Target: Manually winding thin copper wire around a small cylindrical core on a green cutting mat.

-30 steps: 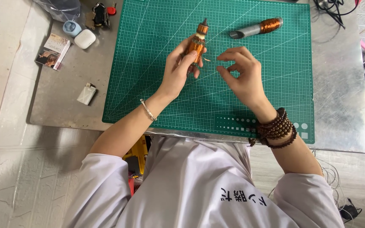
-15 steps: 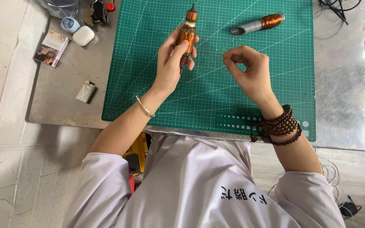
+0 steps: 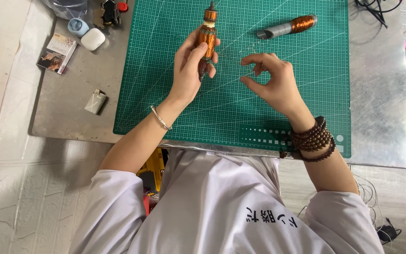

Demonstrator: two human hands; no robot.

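Over the green mat [image 3: 306, 94], the left hand [image 3: 191, 70] has raised its clenched copper-wound rotor [image 3: 207, 35]; right hand [image 3: 271, 82] fingers pinch, apparently, fine wire drawn from beside it.

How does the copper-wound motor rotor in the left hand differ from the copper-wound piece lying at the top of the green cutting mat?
The copper-wound rotor is gripped in the left hand and stands roughly upright above the green cutting mat; the copper-wound piece with a grey shaft lies flat on the mat, untouched. The held rotor shows banded sections along its length; the lying piece has one plain coil at one end. Both carry orange copper winding.
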